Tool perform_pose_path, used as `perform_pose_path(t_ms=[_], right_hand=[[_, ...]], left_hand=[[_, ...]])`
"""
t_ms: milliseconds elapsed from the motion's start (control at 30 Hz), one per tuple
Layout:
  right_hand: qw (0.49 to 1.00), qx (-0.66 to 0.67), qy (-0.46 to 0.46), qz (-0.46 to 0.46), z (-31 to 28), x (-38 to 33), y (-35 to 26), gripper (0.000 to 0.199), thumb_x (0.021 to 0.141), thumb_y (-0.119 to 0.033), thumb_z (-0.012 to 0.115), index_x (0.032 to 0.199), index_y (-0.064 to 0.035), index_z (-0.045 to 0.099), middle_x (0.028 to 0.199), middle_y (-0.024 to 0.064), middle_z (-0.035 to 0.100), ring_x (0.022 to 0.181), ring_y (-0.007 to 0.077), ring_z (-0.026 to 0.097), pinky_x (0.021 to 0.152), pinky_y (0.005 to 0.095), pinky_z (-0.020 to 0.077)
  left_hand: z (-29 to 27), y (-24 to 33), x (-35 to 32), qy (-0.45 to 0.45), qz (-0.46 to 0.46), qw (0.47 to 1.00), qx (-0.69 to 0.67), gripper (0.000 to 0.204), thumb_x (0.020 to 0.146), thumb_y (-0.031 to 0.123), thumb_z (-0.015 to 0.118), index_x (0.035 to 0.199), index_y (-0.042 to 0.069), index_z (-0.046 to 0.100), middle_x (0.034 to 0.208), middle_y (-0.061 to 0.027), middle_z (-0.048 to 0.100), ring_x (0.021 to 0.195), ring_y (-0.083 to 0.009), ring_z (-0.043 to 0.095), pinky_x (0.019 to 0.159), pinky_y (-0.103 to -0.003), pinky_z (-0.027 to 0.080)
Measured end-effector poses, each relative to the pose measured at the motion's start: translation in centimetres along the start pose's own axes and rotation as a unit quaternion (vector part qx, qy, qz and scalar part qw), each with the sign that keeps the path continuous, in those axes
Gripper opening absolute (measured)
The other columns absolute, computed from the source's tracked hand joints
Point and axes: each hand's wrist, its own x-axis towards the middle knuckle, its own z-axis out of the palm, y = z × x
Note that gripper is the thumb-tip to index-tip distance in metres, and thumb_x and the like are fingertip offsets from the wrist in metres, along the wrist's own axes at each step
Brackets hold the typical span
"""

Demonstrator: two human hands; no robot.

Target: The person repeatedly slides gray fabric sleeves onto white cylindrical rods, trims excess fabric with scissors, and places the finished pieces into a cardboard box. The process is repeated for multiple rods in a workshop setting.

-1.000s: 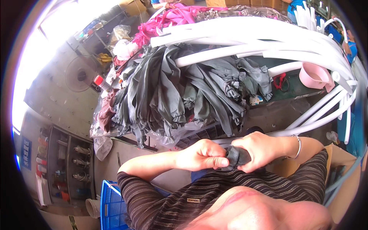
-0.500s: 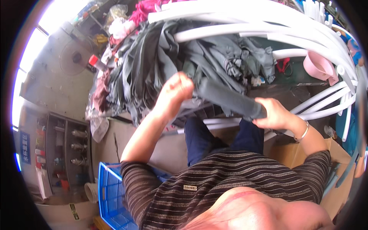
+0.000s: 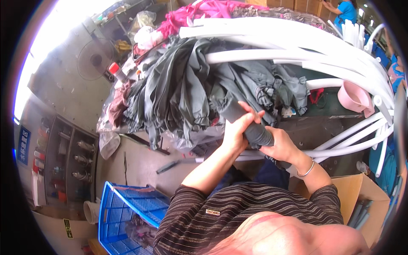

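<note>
Both of my hands are closed around a thick tube in dark grey fabric (image 3: 233,109), held on a slant over the front edge of the worktable. My left hand (image 3: 238,131) wraps it near the middle, fingers curled over the top. Lower and to the right, my right hand (image 3: 284,145) grips it where the fabric bunches into folds. A dark end shows below the right hand; what lies inside the fabric is hidden. Just beyond my hands, a big heap of dark grey fabric pieces (image 3: 170,89) with gathered ends spreads over the table and hangs off its edge.
Long white foam tubes (image 3: 263,55) arch over the heap and droop at the right. A pink ring-shaped holder (image 3: 352,97) sits at the table's right. A blue plastic crate (image 3: 106,212) stands at lower left, a cardboard box (image 3: 348,191) at lower right. Another person (image 3: 346,12) is far back.
My left hand, a fist apart from the tube before, now wraps around it. The tube and my right hand have come lower and nearer to me. The view has shifted a little.
</note>
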Motion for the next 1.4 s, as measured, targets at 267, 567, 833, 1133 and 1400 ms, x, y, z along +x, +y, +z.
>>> perform_pose_path(t_ms=[267, 567, 833, 1133, 1400], right_hand=[[0.999, 0.0, -0.034, -0.012, -1.0, 0.2, -0.9, 0.049, 0.065, -0.028, 0.074, 0.102, -0.003, 0.055, 0.081, 0.0194, 0.064, 0.081, 0.0383, 0.063, 0.073, 0.0414, 0.0494], [0.989, 0.127, -0.076, -0.015, -0.6, 2.9, -3.3, 0.044, 0.073, -0.029, 0.075, 0.101, 0.001, 0.059, 0.091, 0.0154, 0.065, 0.086, 0.0256, 0.064, 0.078, 0.0347, 0.0481], [0.981, 0.121, -0.034, -0.145, 1.1, 3.5, -3.8, 0.034, 0.074, -0.026, 0.072, 0.097, -0.0027, 0.062, 0.086, 0.0161, 0.066, 0.082, 0.0321, 0.065, 0.075, 0.0362, 0.0494], [0.995, 0.025, -0.067, -0.062, -0.1, 3.2, -4.8, 0.041, 0.065, -0.034, 0.07, 0.09, -0.0018, 0.063, 0.079, 0.0171, 0.066, 0.074, 0.0336, 0.065, 0.068, 0.0403, 0.0501], [0.981, -0.079, -0.172, -0.031, -1.7, -0.7, -3.6, 0.039, 0.067, -0.035, 0.069, 0.092, -0.0064, 0.06, 0.082, 0.0143, 0.066, 0.079, 0.0325, 0.064, 0.071, 0.042, 0.0496]], left_hand=[[-0.3, -0.1, 0.6, -0.042, -0.025, 0.999, -0.001, 0.03, 0.078, 0.013, 0.069, 0.097, 0.012, 0.046, 0.078, -0.0006, 0.049, 0.081, -0.0172, 0.052, 0.103, -0.048, 0.034], [0.8, 4.3, 2.0, -0.083, -0.001, 0.985, 0.152, 0.056, 0.071, 0.027, 0.075, 0.117, 0.008, 0.049, 0.109, -0.0117, 0.059, 0.108, -0.0242, 0.054, 0.099, -0.04, 0.036], [0.8, 2.6, 0.5, -0.063, 0.053, 0.989, 0.119, 0.027, 0.074, 0.012, 0.07, 0.09, 0.008, 0.048, 0.067, -0.004, 0.053, 0.065, -0.0194, 0.057, 0.112, -0.05, 0.02], [0.2, 5.0, 0.4, -0.017, -0.011, 0.999, 0.05, 0.022, 0.076, 0.013, 0.061, 0.074, 0.012, 0.039, 0.059, 0.0015, 0.037, 0.059, -0.0131, 0.04, 0.111, -0.046, 0.025], [-0.5, 8.4, -2.1, 0.019, 0.001, 0.999, -0.037, 0.023, 0.078, 0.011, 0.058, 0.068, 0.014, 0.038, 0.052, 0.0048, 0.033, 0.051, -0.0107, 0.035, 0.086, -0.034, 0.037]])
